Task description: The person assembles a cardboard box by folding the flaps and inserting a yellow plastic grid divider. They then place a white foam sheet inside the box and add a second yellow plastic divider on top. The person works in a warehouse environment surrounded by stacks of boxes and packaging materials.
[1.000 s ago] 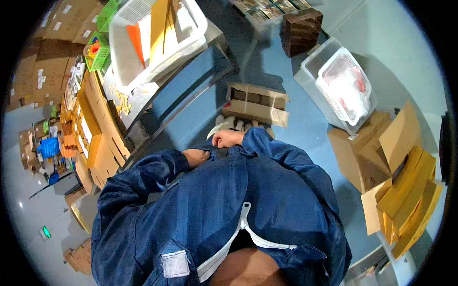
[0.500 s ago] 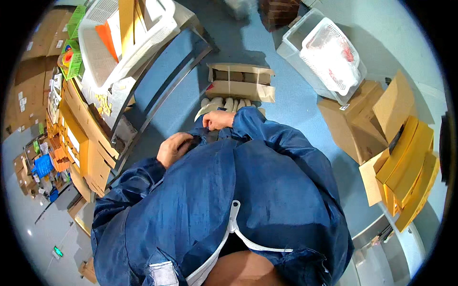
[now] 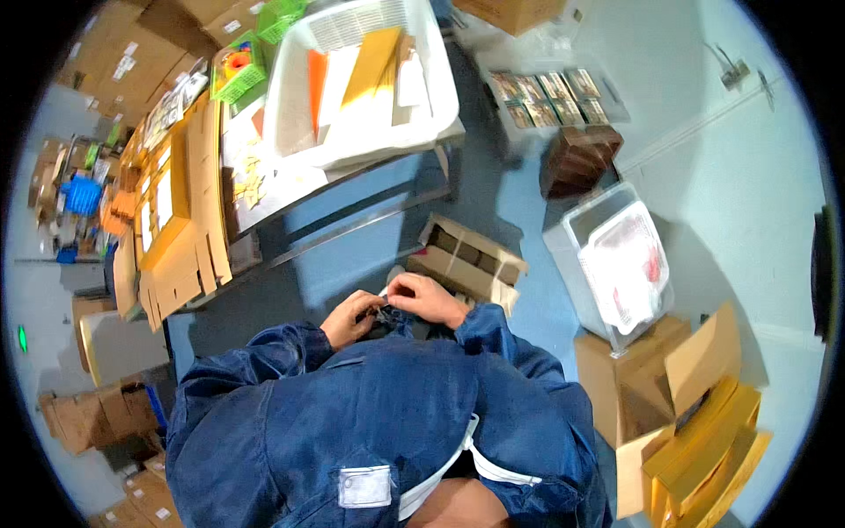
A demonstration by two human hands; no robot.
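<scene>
I wear a blue zip jacket (image 3: pixel 352 414), open at the top. My left hand (image 3: pixel 350 319) is closed at its lower hem, with the fingers bent together. Close beside it, my right hand (image 3: pixel 427 299) also has curled, pinching fingers. Bunched dark cloth shows between the two hands, with a small white bit at the fingertips. What exactly they grip is too small and partly hidden. Just beyond my hands, on the blue floor, stands an open carton (image 3: pixel 459 271) with brown contents and pale straps across it.
To the left is a table (image 3: pixel 339 172) bearing a white plastic basket (image 3: pixel 440 97) with yellow and orange pieces. At right stand a clear bin (image 3: pixel 576 255), an open cardboard box (image 3: pixel 598 370) and yellow folded cardboard (image 3: pixel 704 449). A dark brown crate (image 3: pixel 581 161) sits farther off.
My view has turned, so the table and basket appear farther right and a tray of packs shows at the back. My hands have come closer together at the jacket hem.
</scene>
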